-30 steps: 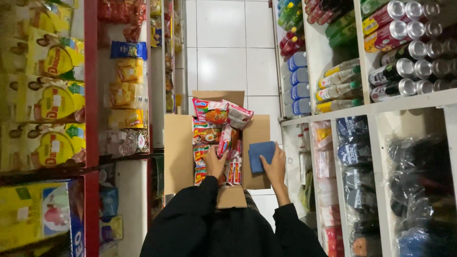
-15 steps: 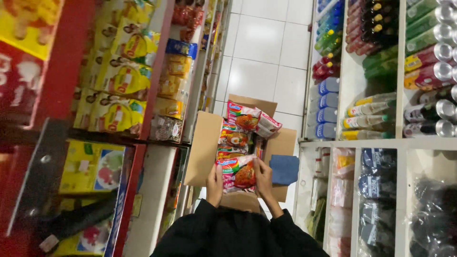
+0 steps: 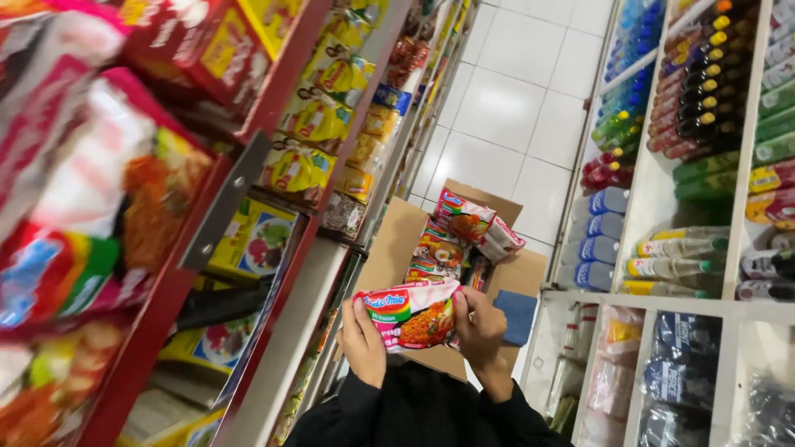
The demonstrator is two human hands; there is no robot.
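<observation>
We look down a narrow shop aisle, and both of our hands are raised in front of us holding one stack of instant noodle packets [image 3: 411, 313] between them. Our left hand [image 3: 364, 341] is curled around the stack's left end, and our right hand [image 3: 478, 324] is closed around its right end, fingers wrapped over the top edge. Just beyond the hands sits an open cardboard box [image 3: 396, 248] on the white tiled floor [image 3: 513, 108], with more noodle packets [image 3: 451, 236] piled inside (so by our judgement much of the box is yet to be emptied). A red shelf [image 3: 273, 91] full of packets runs close on the left; white shelves of bottles [image 3: 662, 157] stand on the right. The nearest left shelf goods are blurred, the box's bottom is hidden behind our hands, and we cannot count the packets held.
</observation>
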